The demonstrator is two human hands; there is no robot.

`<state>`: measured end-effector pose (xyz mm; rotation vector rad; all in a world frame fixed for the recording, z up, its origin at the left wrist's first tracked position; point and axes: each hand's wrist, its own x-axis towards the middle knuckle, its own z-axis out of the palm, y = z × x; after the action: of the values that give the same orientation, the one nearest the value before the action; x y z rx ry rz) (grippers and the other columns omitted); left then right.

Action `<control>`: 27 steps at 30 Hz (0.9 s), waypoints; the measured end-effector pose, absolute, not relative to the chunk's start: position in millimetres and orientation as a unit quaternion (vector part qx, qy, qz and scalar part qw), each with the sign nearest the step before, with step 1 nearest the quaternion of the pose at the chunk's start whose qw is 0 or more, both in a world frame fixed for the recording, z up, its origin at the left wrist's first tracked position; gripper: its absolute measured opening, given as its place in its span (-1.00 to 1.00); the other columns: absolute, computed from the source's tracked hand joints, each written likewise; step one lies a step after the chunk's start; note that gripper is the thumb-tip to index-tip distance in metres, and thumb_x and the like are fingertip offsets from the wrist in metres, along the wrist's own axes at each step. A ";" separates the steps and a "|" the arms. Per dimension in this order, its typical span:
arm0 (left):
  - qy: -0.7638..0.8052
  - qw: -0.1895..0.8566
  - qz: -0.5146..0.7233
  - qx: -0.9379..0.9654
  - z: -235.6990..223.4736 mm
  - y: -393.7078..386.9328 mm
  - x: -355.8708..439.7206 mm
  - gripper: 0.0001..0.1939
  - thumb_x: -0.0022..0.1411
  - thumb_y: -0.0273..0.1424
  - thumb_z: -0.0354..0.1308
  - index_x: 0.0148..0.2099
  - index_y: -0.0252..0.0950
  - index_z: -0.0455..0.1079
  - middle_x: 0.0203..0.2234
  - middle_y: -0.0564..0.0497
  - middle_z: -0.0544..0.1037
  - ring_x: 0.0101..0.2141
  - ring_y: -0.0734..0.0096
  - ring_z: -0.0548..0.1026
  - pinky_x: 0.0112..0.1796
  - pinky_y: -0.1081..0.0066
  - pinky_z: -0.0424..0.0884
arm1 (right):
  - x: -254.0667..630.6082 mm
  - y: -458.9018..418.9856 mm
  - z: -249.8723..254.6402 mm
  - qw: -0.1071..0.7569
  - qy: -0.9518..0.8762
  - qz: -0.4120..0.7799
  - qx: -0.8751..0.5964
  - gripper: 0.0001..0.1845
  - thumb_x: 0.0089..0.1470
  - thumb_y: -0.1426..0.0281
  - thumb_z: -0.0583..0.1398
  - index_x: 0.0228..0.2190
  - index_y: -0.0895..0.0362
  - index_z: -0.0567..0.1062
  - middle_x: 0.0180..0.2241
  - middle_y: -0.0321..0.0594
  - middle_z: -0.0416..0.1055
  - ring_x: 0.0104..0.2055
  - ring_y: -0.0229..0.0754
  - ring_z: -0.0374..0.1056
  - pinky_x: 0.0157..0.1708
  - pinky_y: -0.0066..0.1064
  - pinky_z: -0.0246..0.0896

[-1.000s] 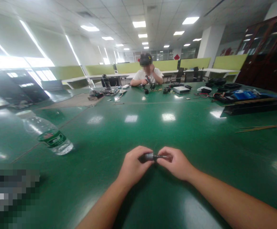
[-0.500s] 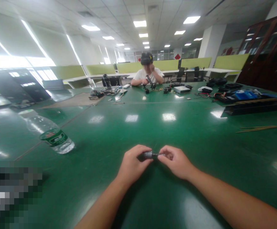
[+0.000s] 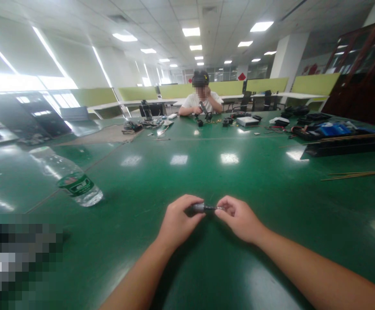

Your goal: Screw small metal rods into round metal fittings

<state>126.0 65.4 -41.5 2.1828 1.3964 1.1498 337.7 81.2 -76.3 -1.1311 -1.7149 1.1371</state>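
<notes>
Above the green tabletop [image 3: 203, 181], my left hand [image 3: 179, 219] is closed around a short grey cylinder [image 3: 199, 207] with a thin dark shaft [image 3: 210, 208] sticking out to the right. Fingers and thumb of my right hand [image 3: 237, 217] pinch the far end of that shaft. A small pale, metallic-looking bit shows at those fingertips, too small to name. The cylinder lies roughly level, its left end hidden in my left palm. Both hands are low over the table, a short gap apart.
A water bottle [image 3: 79, 187] with a green label stands at the left. Across the table sits a person [image 3: 200, 101] holding a dark object. Small devices lie around them. Toward the right are a long black tray [image 3: 345, 146] and thin sticks [image 3: 351, 175]. Something pixelated fills the lower left corner.
Slightly more of the dark shaft shows between my hands, as the gap between them has widened a little. The whole view has shifted slightly. Both hands keep their hold.
</notes>
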 end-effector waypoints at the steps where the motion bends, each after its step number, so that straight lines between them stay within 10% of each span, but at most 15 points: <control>1: 0.488 0.152 0.401 0.760 -41.8 65.5 125.4 -0.72 0.03 -0.56 0.35 -0.18 -0.19 0.51 -0.28 0.06 0.58 -0.25 0.38 0.52 -0.19 0.40 0.42 | 337.7 81.2 -76.4 0.386 -0.674 0.447 -0.445 -0.82 0.10 0.30 0.22 -0.29 0.16 0.46 -0.48 -0.33 0.37 -0.49 -0.29 0.23 -0.49 -0.47 0.10; 27: 0.504 0.137 0.390 0.758 -40.7 66.8 122.6 -0.69 0.07 -0.57 0.28 -0.13 -0.18 0.55 -0.21 -0.02 0.56 -0.18 0.31 0.52 -0.10 0.32 0.47 | 339.8 82.4 -77.8 0.380 -0.664 0.467 -0.444 -0.81 0.12 0.26 0.21 -0.29 0.13 0.43 -0.47 -0.33 0.37 -0.49 -0.29 0.27 -0.52 -0.49 0.14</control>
<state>122.6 66.8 -40.7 2.1948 1.4588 1.1274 339.8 82.4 -77.8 -1.1330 -1.6954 1.1926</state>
